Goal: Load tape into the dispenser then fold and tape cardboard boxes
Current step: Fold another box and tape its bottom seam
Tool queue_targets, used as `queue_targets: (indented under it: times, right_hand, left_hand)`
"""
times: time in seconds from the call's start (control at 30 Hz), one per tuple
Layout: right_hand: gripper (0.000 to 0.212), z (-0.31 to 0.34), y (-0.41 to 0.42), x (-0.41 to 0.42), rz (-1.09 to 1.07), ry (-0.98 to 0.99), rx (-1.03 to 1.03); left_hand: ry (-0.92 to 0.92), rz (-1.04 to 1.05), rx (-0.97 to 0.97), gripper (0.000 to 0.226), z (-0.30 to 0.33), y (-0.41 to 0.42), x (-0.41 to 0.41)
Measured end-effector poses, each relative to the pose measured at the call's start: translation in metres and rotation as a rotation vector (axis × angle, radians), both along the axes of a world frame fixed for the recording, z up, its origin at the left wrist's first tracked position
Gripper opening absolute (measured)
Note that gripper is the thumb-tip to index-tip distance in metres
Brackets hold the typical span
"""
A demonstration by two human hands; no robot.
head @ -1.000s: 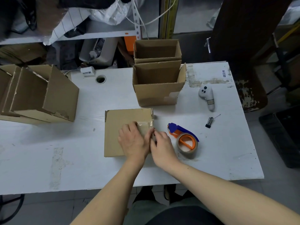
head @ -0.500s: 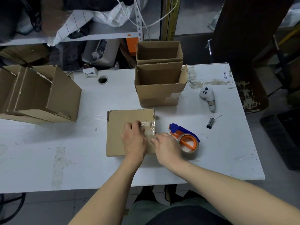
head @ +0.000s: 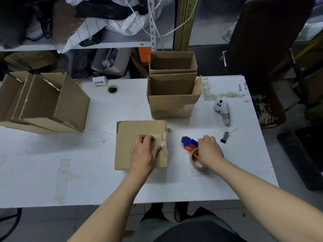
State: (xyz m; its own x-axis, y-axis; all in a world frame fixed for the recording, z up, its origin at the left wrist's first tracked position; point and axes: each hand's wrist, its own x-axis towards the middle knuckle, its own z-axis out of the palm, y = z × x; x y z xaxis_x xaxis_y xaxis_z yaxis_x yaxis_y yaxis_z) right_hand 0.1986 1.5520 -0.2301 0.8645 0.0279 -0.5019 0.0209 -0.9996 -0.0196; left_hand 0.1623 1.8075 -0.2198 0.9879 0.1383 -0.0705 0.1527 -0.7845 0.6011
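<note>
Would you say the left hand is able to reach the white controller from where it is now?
Probably not easily: the left hand rests on the flat box, and the controller lies far right beyond the right hand.

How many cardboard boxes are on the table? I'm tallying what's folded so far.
4, possibly more: one under the left hand, the flat box; two open boxes, near and far; the left-edge group counted as one, though it may hold several nested.

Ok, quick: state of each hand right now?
Left hand: open, pressing on the flat cardboard box.
Right hand: closed around the tape dispenser.
</note>
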Motion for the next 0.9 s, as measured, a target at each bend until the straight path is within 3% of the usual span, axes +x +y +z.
queue_targets:
  times: [0.1, 0.2, 0.3, 0.37, 0.43, 0.5, 0.67, 0.9]
  right_hand:
    - [0.023, 0.001, -0.005, 0.009, -0.082, 0.038, 0.072]
    - [0.034, 0.017, -0.005, 0.012, -0.272, 0.056, 0.368]
    - [0.036, 0.044, -0.005, 0.007, -0.352, -0.021, 0.744]
    - [0.057, 0.063, -0.003, 0.002, -0.225, -0.149, 0.866]
    - [0.072, 0.075, -0.004, -0.003, -0.084, -0.271, 0.89]
    - [0.076, 0.081, -0.005, -0.008, 0.045, -0.369, 0.876]
    - [0.076, 0.083, -0.005, -0.01, 0.327, -0.615, 0.707]
    - [0.076, 0.084, -0.001, -0.017, 0.366, -0.709, 0.713]
  left_hand:
    - [0.041, -0.055, 0.003, 0.037, 0.009, 0.001, 0.004]
    - [0.15, -0.065, -0.109, 0.035, 0.034, -0.008, 0.007]
    - [0.294, 0.066, -0.384, 0.032, 0.064, -0.022, 0.011]
    - [0.377, 0.195, -0.673, 0.042, 0.08, -0.03, 0.014]
    - [0.49, 0.251, -0.902, 0.054, 0.098, -0.032, 0.016]
    - [0.559, 0.182, -0.991, 0.057, 0.113, -0.031, 0.016]
    - [0.469, 0.186, -1.029, 0.037, 0.124, -0.032, 0.007]
    - [0.367, 0.244, -1.09, 0.022, 0.124, -0.032, -0.001]
